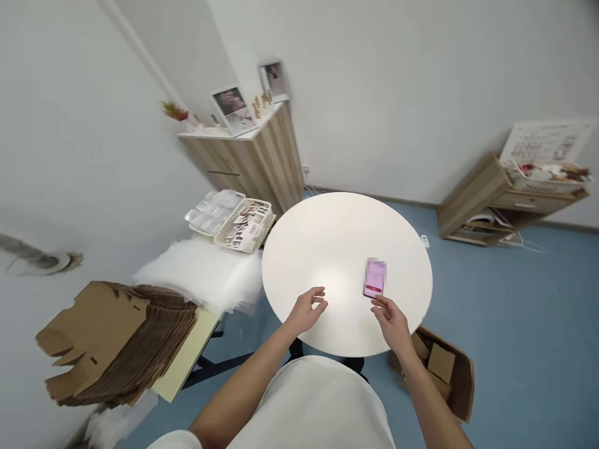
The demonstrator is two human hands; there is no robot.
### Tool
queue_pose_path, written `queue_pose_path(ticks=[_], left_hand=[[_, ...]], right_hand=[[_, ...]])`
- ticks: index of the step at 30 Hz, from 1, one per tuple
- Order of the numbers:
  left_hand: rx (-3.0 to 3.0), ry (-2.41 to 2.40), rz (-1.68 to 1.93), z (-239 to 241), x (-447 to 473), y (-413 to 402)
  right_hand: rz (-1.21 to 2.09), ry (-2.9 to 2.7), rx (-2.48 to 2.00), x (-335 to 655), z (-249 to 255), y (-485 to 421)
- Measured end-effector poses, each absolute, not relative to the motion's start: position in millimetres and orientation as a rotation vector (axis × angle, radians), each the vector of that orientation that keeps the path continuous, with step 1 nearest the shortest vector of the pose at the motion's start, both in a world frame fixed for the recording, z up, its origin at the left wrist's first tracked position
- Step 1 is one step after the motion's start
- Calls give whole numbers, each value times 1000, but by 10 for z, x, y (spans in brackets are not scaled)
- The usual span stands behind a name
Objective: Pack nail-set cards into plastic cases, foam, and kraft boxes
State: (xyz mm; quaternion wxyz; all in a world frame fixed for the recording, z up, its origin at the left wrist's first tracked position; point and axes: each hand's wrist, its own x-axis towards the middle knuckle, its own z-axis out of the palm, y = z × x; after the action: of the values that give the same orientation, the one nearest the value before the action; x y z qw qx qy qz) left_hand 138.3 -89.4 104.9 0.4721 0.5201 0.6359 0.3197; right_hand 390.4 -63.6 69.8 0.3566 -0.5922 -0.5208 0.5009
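Note:
A phone (374, 279) with a lit pink screen lies on the round white table (327, 249), right of centre. My right hand (392, 319) is at the phone's near end, fingertips touching or almost touching its lower edge, fingers loosely curled with nothing held. My left hand (307, 308) hovers over the table's near edge to the left of the phone, fingers curved and apart, holding nothing.
A stack of flat cardboard blanks (116, 343) and clear plastic sheets (201, 271) lie on a side table at left, with a basket (246, 224) and tray behind. An open cardboard box (444, 368) sits on the blue floor at right. Wooden cabinets stand by the walls.

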Motion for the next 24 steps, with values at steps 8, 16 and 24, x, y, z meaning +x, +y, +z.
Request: queue_pose_path(ticks=[8, 16, 24], left_hand=[[903, 1722, 993, 647, -202, -1390], [730, 1810, 1078, 662, -834, -1431], [811, 1988, 1099, 725, -1105, -1133]], right_hand=[[1479, -1653, -1485, 2285, 805, -576], [1506, -2062, -1307, 1432, 979, -327], [1347, -2266, -1094, 804, 890, 317]])
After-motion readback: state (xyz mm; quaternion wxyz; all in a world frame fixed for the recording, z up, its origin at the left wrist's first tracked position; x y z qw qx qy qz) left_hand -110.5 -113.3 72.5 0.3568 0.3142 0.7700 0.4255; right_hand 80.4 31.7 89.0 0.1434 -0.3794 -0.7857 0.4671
